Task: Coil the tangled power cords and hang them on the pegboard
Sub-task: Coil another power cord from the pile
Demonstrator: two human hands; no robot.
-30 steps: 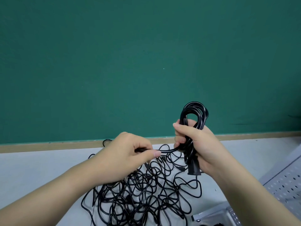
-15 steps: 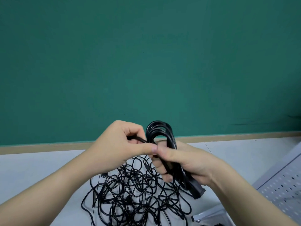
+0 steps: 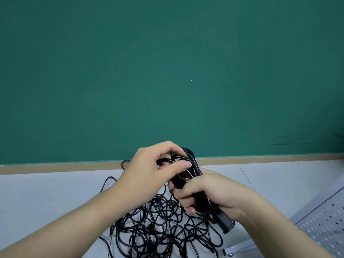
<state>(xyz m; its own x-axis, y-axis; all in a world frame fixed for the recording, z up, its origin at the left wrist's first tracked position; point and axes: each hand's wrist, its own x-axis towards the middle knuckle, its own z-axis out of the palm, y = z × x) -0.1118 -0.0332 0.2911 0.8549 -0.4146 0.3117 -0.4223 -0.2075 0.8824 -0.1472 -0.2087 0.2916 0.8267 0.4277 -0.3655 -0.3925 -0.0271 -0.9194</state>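
Note:
My right hand point(image 3: 210, 192) grips a coiled black power cord point(image 3: 191, 164) around its middle, and the cord's plug point(image 3: 226, 223) sticks out below the palm. My left hand point(image 3: 149, 170) pinches the loose end of that cord against the top of the coil, thumb and fingers closed on it. Both hands hover over a tangled pile of black cords point(image 3: 162, 226) lying on the grey floor. A grey perforated pegboard point(image 3: 323, 220) lies at the lower right.
A green wall point(image 3: 167, 71) with a tan baseboard point(image 3: 55, 167) runs across the back. A grey metal bracket point(image 3: 236, 250) of the pegboard frame sits at the bottom right, near the pile.
The coil came down and leftward in my right hand and tilted over. My left hand rose from the side of the coil to its top, bringing the loose end around the bundle.

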